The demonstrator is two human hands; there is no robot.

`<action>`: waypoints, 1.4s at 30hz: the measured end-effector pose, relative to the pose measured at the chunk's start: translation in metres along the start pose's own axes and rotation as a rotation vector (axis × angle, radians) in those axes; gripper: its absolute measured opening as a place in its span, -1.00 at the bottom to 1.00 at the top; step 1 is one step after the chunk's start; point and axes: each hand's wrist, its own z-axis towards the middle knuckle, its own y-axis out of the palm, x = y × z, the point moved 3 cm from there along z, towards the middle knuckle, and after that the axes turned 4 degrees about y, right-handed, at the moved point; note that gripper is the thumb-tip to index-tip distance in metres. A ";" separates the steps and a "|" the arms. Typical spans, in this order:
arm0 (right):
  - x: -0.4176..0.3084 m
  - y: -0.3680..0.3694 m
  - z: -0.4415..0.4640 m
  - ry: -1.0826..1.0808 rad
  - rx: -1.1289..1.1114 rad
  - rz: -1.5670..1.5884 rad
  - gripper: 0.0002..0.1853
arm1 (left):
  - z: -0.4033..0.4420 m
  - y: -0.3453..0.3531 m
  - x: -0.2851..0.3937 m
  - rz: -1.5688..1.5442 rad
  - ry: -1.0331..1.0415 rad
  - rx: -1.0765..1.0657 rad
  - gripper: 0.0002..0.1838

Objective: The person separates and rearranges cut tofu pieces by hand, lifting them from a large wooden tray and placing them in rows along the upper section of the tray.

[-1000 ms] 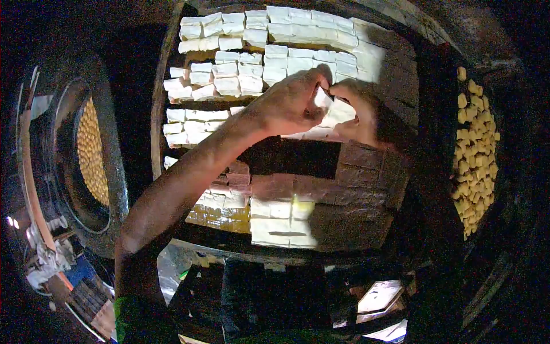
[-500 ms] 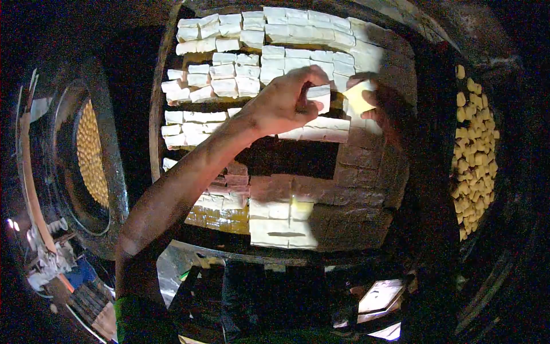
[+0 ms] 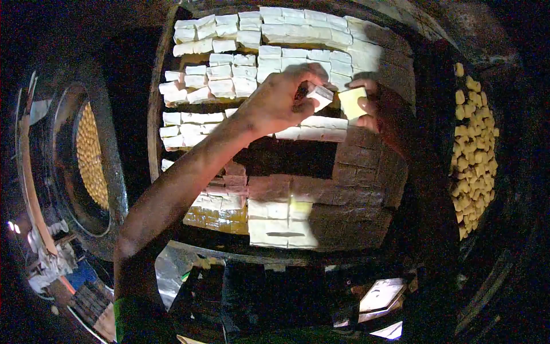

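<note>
My left hand (image 3: 292,92) is closed, pinching a white tofu block (image 3: 322,100) between thumb and fingers. Just to its right, a pale yellow tofu block (image 3: 352,104) is gripped by my right hand (image 3: 372,106), which lies mostly in shadow. The two blocks are close together with a small gap between them. Beneath both hands, rows of white tofu blocks (image 3: 306,31) cover a dark wooden-edged tray (image 3: 156,123). My left forearm hides part of the middle rows.
Yellow pieces (image 3: 474,155) are heaped in a dark container on the right. A round vessel on the left holds many small yellowish pieces (image 3: 90,157). At the lower right lies a bright rectangular object (image 3: 381,296). Dark gaps show between some tofu rows.
The white block in my left hand has tilted. My right hand has turned its yellow block and brought it slightly left, nearer the white one.
</note>
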 end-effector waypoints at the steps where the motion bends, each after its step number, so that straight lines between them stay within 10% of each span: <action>1: 0.000 0.000 0.001 -0.028 -0.009 -0.010 -0.56 | 0.001 -0.001 0.002 0.054 -0.060 -0.036 -0.64; 15: -0.012 0.002 0.001 0.152 0.002 -0.103 -0.62 | 0.004 0.017 0.006 0.617 0.300 -0.027 -0.65; 21: 0.009 0.011 0.020 0.033 -0.144 -0.246 -0.51 | 0.003 0.020 -0.001 0.713 0.298 -0.133 -0.67; 23: 0.009 0.012 0.031 -0.549 -0.027 -0.799 -0.54 | 0.001 0.018 0.002 0.683 0.308 -0.043 -0.68; 29: 0.005 0.024 0.018 -0.420 0.255 -0.869 -0.65 | -0.004 0.020 0.001 0.725 0.285 -0.018 -0.72; 36: 0.000 0.028 0.009 -0.514 0.175 -1.098 -0.61 | -0.004 0.020 -0.002 0.545 0.247 -0.137 -0.69; 39: 0.006 0.026 0.010 -0.239 0.098 -1.058 -0.58 | -0.010 0.019 0.000 0.490 0.217 -0.190 -0.63; 42: 0.005 0.027 0.006 -0.653 0.233 -1.001 -0.58 | -0.016 0.018 0.001 0.487 0.303 -0.084 -0.51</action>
